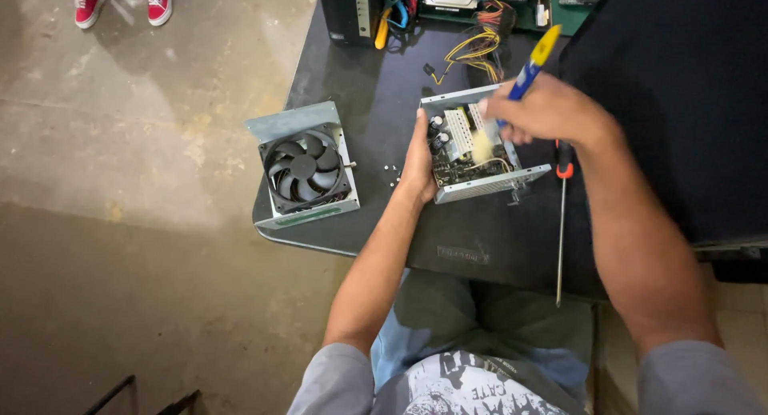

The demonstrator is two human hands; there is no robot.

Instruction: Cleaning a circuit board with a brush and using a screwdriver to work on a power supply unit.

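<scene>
An opened grey metal power supply box (pixel 488 183) with its circuit board exposed lies on the dark table (pixel 360 103). My left hand (pixel 418 161) grips the box's left side. My right hand (pixel 544 109) holds a brush (pixel 528 69) with a blue and yellow handle; its pale bristles, blurred, touch the board inside the box.
The box's lid with a black fan (pixel 306 169) lies at the table's left corner. Small screws (pixel 392 171) sit between lid and box. A long screwdriver (pixel 562 223) lies to the right. Computer parts and yellow wires (pixel 472 47) crowd the far edge. Another person's red shoes (pixel 124 3) stand on the concrete floor.
</scene>
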